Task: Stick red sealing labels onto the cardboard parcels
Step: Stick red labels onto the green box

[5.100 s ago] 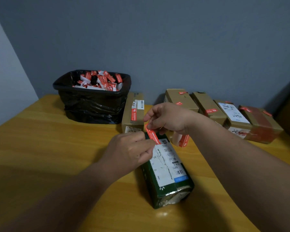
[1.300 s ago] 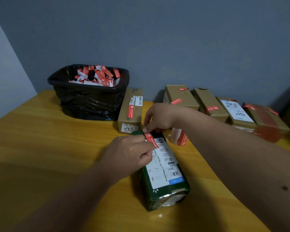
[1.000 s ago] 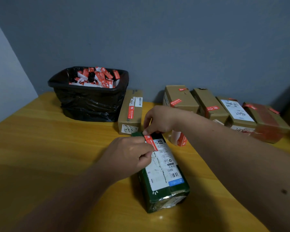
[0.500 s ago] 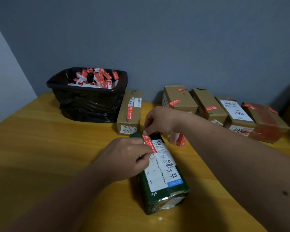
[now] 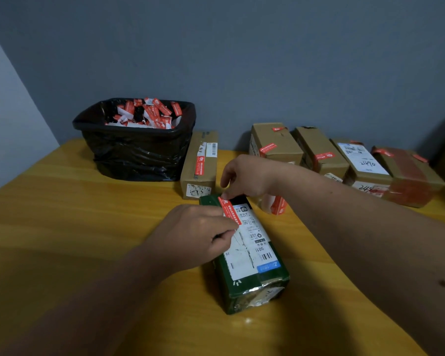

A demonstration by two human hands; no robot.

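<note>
Label application in progress. A red sealing label (image 5: pixel 230 211) lies slanted across the far top edge of a green parcel (image 5: pixel 244 253) on the bench (image 5: pixel 62 227), overlapping the parcel's white shipping label (image 5: pixel 249 242). The right hand (image 5: pixel 249 177) pinches the label's far end at the parcel's rear edge; the left hand (image 5: pixel 193 235), fingers curled, pinches the near end, though whether it grips the label itself or a backing strip cannot be told. The parcel lies directly beneath both hands, its long axis running away from the person.

Beyond the right hand stands a row of cardboard parcels (image 5: pixel 319 155) already bearing red labels; beyond the left hand, one more labelled parcel (image 5: pixel 199 165) sits beside a black bin (image 5: pixel 136 150) holding spent red-and-white backings. A label roll (image 5: pixel 274 204) sits just under the right wrist.

The step appears to be laying the label down. The next move likely calls for pressing it flat from the far end towards the near, without creasing.
</note>
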